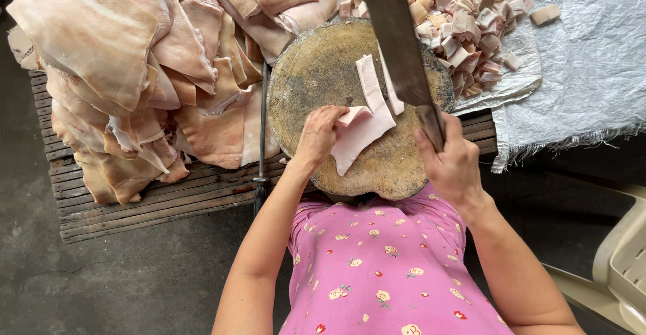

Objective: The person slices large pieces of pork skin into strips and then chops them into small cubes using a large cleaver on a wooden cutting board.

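A round wooden chopping block [316,65] stands on a slatted wooden platform. On it lies a pale pink slab of pork skin [363,123] with a strip cut partly free. My left hand [317,135] presses on the slab's left edge, fingers curled over it. My right hand [449,163] grips the handle of a large dark cleaver [398,39], whose blade is raised over the right side of the block, above the slab.
A big heap of pork skin sheets [134,72] covers the platform's left side. A pile of cut pieces [471,18] lies on white sacking [585,65] at the right. A thin dark rod [262,140] lies beside the block. A pale plastic crate [626,261] stands at the lower right.
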